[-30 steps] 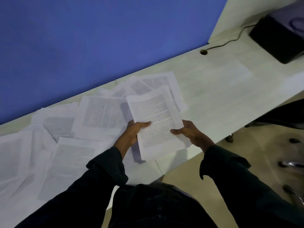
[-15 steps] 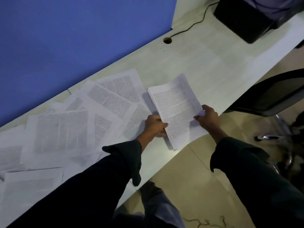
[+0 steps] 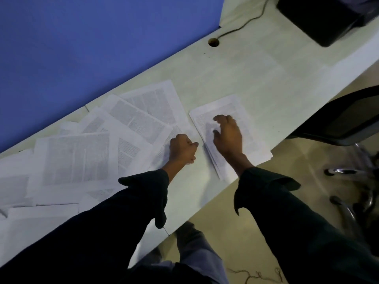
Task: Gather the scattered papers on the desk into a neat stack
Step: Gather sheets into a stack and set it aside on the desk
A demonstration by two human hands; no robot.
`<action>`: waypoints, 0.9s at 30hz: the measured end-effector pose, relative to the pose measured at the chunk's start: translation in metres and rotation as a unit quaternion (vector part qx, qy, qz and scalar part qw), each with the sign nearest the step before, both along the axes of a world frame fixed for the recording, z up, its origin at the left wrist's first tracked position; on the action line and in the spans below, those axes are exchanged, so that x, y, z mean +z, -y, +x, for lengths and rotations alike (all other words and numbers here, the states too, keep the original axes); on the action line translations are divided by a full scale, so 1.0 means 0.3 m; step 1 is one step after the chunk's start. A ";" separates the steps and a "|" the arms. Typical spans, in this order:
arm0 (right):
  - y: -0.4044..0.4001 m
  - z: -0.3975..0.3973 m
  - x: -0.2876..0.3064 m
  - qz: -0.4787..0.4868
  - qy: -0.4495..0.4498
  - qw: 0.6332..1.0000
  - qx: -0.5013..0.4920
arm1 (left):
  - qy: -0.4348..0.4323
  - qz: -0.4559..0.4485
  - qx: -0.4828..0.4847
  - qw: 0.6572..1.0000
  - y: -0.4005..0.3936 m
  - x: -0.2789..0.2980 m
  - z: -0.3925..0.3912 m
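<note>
The small stack of white printed sheets (image 3: 242,111) lies flat near the front edge of the pale desk (image 3: 235,66), right of the mess. The right hand (image 3: 226,136) is above it with fingers spread and loose; contact cannot be told. The left hand (image 3: 182,149) is curled into a fist at the near corner of the scattered white printed pages (image 3: 131,124), which overlap leftwards along the blue partition (image 3: 92,37). The print is too blurred to read. Far right stand a black box-like device (image 3: 320,19) and its dark cable (image 3: 246,23) running to a round desk hole (image 3: 213,42). A black office chair (image 3: 348,119) stands right of the desk.
</note>
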State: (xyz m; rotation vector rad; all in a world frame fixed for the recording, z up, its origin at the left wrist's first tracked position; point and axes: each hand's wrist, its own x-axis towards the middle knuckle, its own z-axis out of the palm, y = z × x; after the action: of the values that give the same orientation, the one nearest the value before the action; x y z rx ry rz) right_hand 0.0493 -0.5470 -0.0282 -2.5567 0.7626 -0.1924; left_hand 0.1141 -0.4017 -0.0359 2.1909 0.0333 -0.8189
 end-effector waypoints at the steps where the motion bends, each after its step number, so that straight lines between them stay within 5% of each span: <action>1: -0.049 0.042 0.000 0.035 0.005 0.999 0.027 | 0.018 0.011 0.010 1.000 -0.046 -0.007 0.019; 5: -0.249 0.205 -0.009 0.081 -0.008 0.986 0.142 | 0.113 0.080 0.027 0.990 -0.309 -0.017 0.087; 10: -0.512 0.394 -0.050 0.016 -0.123 0.954 0.274 | 0.166 0.164 0.206 0.950 -0.711 0.005 0.099; 15: -0.717 0.532 -0.036 -0.005 -0.212 0.955 0.206 | 0.014 0.243 0.433 0.868 -1.038 0.037 0.100; 22: -0.788 0.627 -0.029 0.027 -0.256 0.958 0.125 | -0.088 0.051 0.565 0.819 -1.238 -0.042 0.162; 25: -0.828 0.623 -0.044 0.082 -0.273 0.950 0.125 | -0.055 0.001 0.578 0.814 -1.244 -0.161 0.198; 27: -0.859 0.609 -0.042 0.134 -0.267 0.945 0.130 | -0.042 0.018 0.575 0.817 -1.186 -0.045 0.208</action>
State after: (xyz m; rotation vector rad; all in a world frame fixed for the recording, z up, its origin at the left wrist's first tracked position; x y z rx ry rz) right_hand 0.2320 -0.2892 -0.0409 -2.4225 0.5690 0.6686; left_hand 0.1764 -0.0457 -0.0493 1.6789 1.2851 -0.1823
